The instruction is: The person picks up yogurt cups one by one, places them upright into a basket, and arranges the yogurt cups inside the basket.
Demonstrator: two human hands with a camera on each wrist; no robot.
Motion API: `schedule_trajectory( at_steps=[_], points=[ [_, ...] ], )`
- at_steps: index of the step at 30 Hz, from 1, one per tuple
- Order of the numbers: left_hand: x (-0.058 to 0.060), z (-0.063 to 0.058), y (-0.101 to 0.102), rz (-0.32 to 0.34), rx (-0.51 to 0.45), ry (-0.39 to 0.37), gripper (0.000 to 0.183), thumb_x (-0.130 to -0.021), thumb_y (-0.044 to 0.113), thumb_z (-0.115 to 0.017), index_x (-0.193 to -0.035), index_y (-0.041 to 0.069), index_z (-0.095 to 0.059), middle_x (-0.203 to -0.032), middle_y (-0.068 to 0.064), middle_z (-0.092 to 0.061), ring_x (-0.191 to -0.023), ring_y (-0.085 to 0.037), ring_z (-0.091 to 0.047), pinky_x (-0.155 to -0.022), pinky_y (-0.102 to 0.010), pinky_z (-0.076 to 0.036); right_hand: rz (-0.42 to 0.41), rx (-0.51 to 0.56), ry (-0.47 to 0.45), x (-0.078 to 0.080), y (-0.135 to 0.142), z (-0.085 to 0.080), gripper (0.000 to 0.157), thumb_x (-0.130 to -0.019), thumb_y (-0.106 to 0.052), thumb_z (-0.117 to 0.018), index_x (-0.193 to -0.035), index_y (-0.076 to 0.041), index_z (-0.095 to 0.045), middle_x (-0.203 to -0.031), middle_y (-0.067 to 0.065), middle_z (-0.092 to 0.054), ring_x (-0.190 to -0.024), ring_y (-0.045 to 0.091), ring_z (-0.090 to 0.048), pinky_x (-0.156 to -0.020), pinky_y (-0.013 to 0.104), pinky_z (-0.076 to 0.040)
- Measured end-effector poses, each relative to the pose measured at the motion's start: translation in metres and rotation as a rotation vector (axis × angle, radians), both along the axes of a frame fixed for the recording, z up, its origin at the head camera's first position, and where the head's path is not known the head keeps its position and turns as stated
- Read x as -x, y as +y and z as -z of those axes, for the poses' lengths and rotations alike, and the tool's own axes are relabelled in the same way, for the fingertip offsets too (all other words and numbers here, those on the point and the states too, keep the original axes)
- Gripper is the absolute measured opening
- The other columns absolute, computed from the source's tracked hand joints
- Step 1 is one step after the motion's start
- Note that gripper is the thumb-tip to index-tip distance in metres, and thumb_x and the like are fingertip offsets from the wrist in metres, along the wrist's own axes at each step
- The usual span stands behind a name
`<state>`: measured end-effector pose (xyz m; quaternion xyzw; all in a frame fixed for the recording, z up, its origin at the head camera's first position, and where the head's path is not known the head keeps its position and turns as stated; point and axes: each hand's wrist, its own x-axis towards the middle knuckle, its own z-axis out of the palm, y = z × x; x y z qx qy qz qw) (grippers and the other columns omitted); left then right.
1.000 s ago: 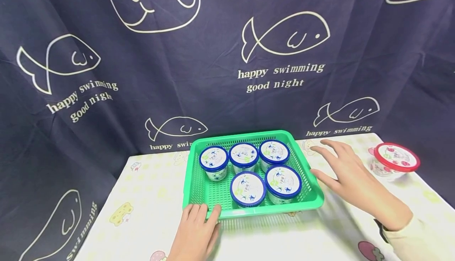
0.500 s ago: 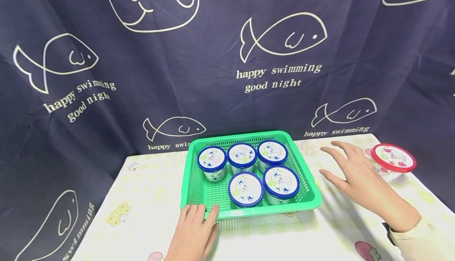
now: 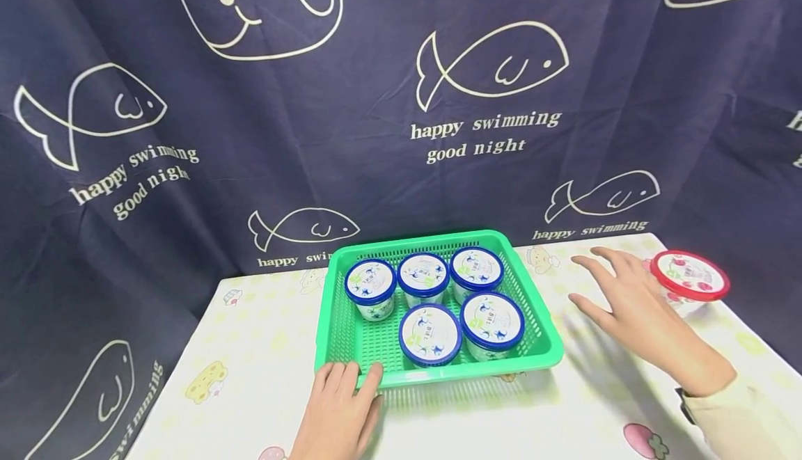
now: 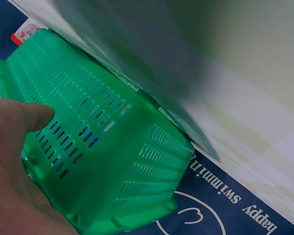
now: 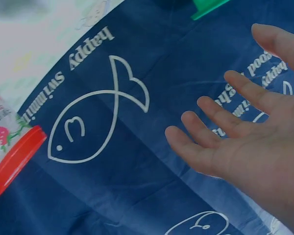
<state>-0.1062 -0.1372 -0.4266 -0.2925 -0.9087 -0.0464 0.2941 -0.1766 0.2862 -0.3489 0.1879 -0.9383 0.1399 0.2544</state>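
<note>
A green plastic basket (image 3: 464, 375) sits on the table, holding several round tubs (image 3: 429, 333) with blue lids. My left hand (image 3: 338, 408) grips its near left rim, fingers over the edge; in the left wrist view the thumb lies along the basket's outer wall (image 4: 103, 132). To the right of the basket, my right hand (image 3: 635, 310) is held over the table with its fingers spread and nothing in them. Just beyond it stands a clear tub with a red lid (image 3: 691, 275). The right wrist view shows that red-lidded tub (image 5: 18, 160) apart from the fingers.
A pale patterned cloth (image 3: 250, 349) covers the table. Behind it hangs a dark blue curtain (image 3: 351, 133) with white fish outlines and lettering. The basket's far rim is close to the curtain.
My right hand has moved right, away from the basket and closer to the red-lidded tub. The left hand keeps its grip on the rim. The head view has shifted slightly.
</note>
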Motion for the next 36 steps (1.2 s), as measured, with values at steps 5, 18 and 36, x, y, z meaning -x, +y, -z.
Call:
schedule_trajectory(
  at_steps=[5,18,36],
  points=[
    [0.0,0.001,0.0,-0.001,-0.002,0.001,0.034,-0.084,0.032,-0.046,-0.112,0.014,-0.054,-0.08,-0.005,-0.047,-0.077,-0.027,-0.046,-0.077,-0.044,-0.034,0.019,-0.004,-0.005,0.007,0.012,0.01,0.059,-0.069,-0.023,-0.073,-0.122,-0.01,-0.049,-0.123,0.024,-0.039,-0.111,0.045,-0.032,-0.084,0.062,-0.022],
    [0.001,0.0,0.0,-0.003,-0.002,0.009,0.034,-0.084,0.033,-0.046,-0.112,0.015,-0.055,-0.08,-0.004,-0.047,-0.077,-0.026,-0.046,-0.077,-0.044,-0.034,0.122,-0.02,-0.043,0.022,0.041,0.019,0.058,-0.071,-0.026,-0.071,-0.122,-0.011,-0.048,-0.128,0.025,-0.034,-0.115,0.045,-0.026,-0.075,0.063,-0.024],
    [-0.001,-0.002,0.0,-0.003,0.002,-0.015,0.033,-0.087,0.033,-0.042,-0.113,0.015,-0.054,-0.081,-0.005,-0.047,-0.076,-0.026,-0.044,-0.077,-0.045,-0.033,0.185,0.001,-0.065,0.032,0.073,0.032,0.058,-0.071,-0.028,-0.071,-0.12,-0.008,-0.048,-0.125,0.031,-0.033,-0.109,0.052,-0.026,-0.07,0.064,-0.022]
  ],
)
